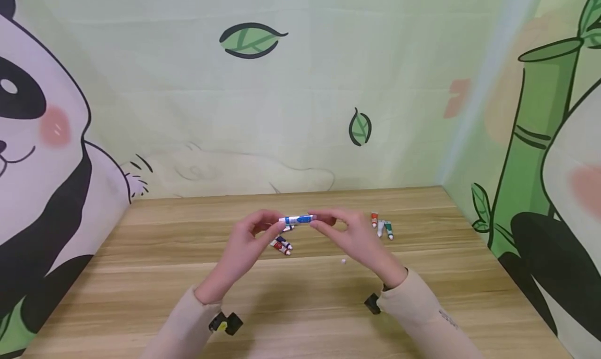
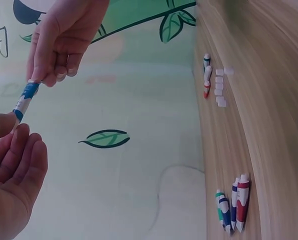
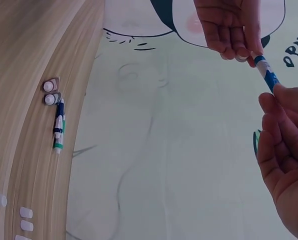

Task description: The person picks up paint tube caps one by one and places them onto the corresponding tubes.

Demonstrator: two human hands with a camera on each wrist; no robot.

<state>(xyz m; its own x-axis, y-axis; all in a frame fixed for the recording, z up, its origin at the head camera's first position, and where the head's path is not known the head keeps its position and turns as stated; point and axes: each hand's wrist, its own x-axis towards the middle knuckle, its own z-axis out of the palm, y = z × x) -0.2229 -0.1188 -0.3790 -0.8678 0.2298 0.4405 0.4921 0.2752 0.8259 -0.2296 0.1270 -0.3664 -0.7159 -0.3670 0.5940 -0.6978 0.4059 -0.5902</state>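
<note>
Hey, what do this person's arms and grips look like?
The left sleeve and right sleeve are long and beige, the right bearing dark markings too small to read. The left grip and right grip are gloveless. A black block with a yellow spot sits at the left wrist, a second block at the right.

This is a booth-like corner; what building it belongs to cannot be told. Creased pale-green sheeting (image 1: pixel 300 93) printed with pandas (image 1: pixel 56 82), bamboo (image 1: pixel 528 171) and leaves (image 1: pixel 250 40) encloses the wood-grain desk (image 1: pixel 302 312) on three sides.
</note>
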